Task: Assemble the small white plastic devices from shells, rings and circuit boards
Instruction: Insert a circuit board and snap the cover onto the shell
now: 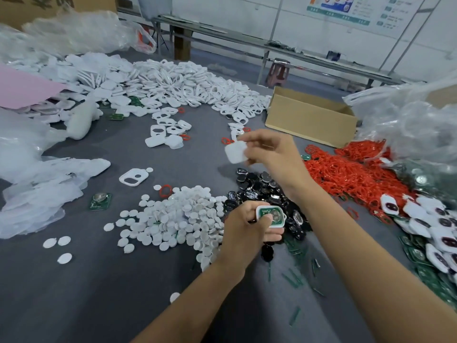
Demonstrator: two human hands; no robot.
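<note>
My left hand (pixel 243 229) grips a white shell with a green circuit board (pixel 270 216) seated inside it, low over the table. My right hand (pixel 269 151) is raised farther back and pinches a plain white shell cover (pixel 235 151) by its edge. Beneath my hands lie a heap of white round discs (pixel 178 216) and a heap of black parts (pixel 262 186). Red rings (pixel 346 169) are piled at the right. White shells (pixel 188 87) form a big arc at the back.
An open cardboard box (pixel 311 115) stands at the back right. Clear plastic bags (pixel 415 125) crowd the right and left edges. Finished devices and green boards (pixel 435 233) lie at the right. A loose board (pixel 100 201) and a shell frame (pixel 133 177) sit left on the grey table (pixel 99 280).
</note>
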